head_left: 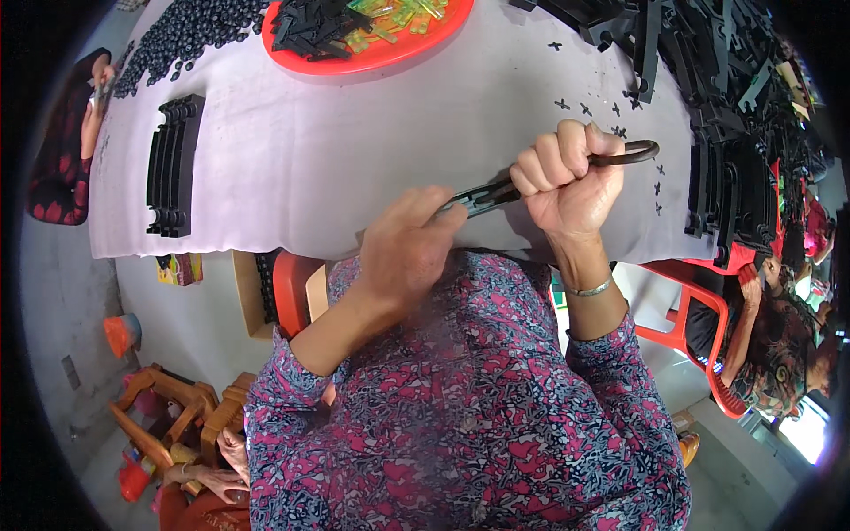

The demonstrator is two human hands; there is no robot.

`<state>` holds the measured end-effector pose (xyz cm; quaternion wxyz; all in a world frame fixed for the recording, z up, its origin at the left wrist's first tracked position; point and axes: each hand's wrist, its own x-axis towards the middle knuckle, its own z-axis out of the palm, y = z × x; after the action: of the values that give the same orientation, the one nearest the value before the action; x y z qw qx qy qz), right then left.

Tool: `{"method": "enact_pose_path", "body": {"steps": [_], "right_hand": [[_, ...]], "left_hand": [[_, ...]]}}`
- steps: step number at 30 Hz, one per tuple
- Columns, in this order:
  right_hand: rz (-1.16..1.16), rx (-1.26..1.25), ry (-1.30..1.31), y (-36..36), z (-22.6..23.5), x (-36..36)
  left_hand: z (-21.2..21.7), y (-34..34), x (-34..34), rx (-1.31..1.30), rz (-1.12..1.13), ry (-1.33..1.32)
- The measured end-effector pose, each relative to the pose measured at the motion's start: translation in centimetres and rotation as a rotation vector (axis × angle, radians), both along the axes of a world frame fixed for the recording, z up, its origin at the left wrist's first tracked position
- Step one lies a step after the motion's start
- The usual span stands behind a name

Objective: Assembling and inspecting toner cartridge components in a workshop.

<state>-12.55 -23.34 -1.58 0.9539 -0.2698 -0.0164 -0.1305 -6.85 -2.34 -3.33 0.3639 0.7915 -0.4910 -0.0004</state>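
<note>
My right hand is closed in a fist round a dark tool with a looped end; the loop sticks out to the right of the fist. From its left side a long black part with a pale greenish strip runs to my left hand. The fingers of that hand pinch the part's left end. Whether the tool and the part are one piece is hidden by my fist. Both hands are above the near edge of the cloth-covered table.
A red plate at the back holds black and yellow-green pieces. Small round black parts are heaped at far left, above a black ribbed stack. Long black parts pile up at right, near small black crosses. Other people sit nearby.
</note>
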Motion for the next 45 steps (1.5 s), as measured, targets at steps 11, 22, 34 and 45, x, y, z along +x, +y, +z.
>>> {"method": "enact_pose_path", "body": {"steps": [11,22,34,45], "right_hand": [[-0.04,-0.003,0.005,0.2,-0.5,-0.2],[-0.086,0.068,0.003,0.1,-1.3,-0.6],[-0.134,0.015,0.069,0.4,-0.2,0.1],[-0.262,-1.205,0.84,-3.8,5.1,0.2]], "left_hand": [[-0.3,-0.1,-0.1,-0.014,0.012,0.007],[-0.7,-0.4,-0.4,-0.076,0.029,-0.064],[-0.2,-0.7,-0.2,-0.107,0.014,-0.052],[2.8,0.7,0.2,0.009,0.044,0.033]]}}
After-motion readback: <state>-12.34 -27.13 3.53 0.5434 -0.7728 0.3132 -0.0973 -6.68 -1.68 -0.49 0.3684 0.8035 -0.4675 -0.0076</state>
